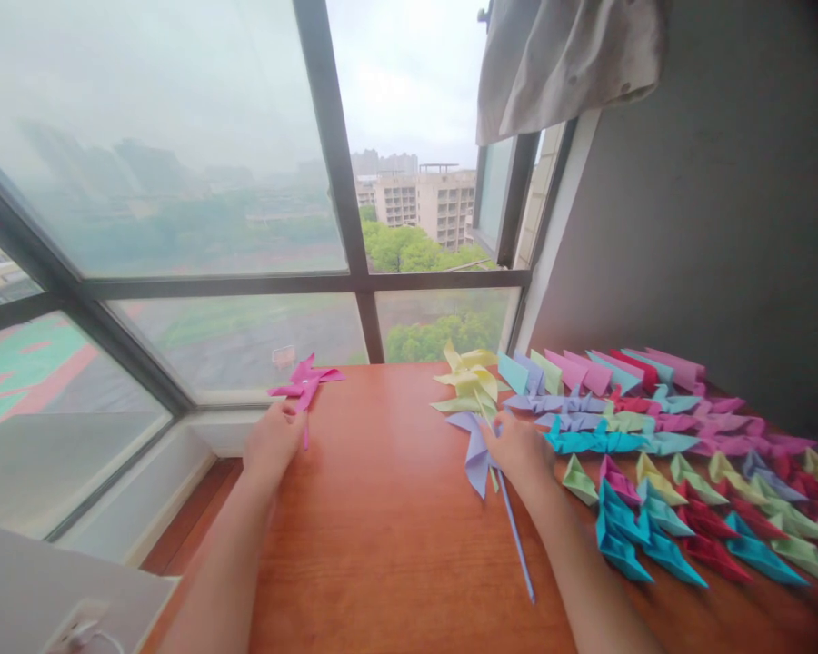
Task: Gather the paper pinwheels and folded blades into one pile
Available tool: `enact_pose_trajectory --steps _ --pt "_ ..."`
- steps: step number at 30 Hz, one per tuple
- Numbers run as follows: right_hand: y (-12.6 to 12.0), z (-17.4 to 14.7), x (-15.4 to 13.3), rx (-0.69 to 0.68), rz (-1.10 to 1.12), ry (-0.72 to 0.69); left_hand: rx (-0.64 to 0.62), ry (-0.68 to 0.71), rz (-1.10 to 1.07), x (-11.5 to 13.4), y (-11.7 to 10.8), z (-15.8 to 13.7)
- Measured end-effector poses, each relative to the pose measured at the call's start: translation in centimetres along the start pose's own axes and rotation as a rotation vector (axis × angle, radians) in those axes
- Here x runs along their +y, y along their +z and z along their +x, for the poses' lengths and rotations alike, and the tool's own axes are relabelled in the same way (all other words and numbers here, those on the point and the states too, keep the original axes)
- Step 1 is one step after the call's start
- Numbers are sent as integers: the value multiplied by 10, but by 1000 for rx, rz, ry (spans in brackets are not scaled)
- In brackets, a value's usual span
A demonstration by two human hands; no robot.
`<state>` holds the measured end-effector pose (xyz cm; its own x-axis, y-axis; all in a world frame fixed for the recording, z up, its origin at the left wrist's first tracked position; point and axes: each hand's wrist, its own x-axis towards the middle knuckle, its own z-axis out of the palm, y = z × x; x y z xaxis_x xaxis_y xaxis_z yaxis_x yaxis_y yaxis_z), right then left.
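A pink paper pinwheel (304,381) is at the far left part of the table, its short length of stick pointing toward me. My left hand (274,442) pinches it at the lower left edge. To the right, the fingers of my right hand (523,451) close on a lavender pinwheel (478,457), whose long stick slants down toward me across the tabletop. Just beyond it lie yellow pinwheels (469,374), overlapping one another, with a thin stick running down past my right fingertips. My right hand partly hides the lavender pinwheel's centre.
Rows of folded paper boats (661,509), paper cranes (593,440) and folded paper pieces (586,368) cover the right side of the brown table (382,554). Windows (218,182) stand behind the table, with a grey curtain (565,64) at upper right. A wall socket (82,627) is at lower left.
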<state>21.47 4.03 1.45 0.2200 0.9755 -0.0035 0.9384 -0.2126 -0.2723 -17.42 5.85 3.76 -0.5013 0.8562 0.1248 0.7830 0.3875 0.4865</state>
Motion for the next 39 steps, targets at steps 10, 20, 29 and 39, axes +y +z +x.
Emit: enact_pose_trajectory --steps 10,20,29,39 --pt "9 2 1 43 36 -27 -150 341 -204 47 7 -32" --pt "12 3 4 240 305 -66 -419 628 -495 115 50 -95" --pt "18 -24 -23 264 456 -313 -413 531 -714 148 83 -110" --pt "19 -46 -45 177 489 -426 -305 411 -743 134 87 -110"
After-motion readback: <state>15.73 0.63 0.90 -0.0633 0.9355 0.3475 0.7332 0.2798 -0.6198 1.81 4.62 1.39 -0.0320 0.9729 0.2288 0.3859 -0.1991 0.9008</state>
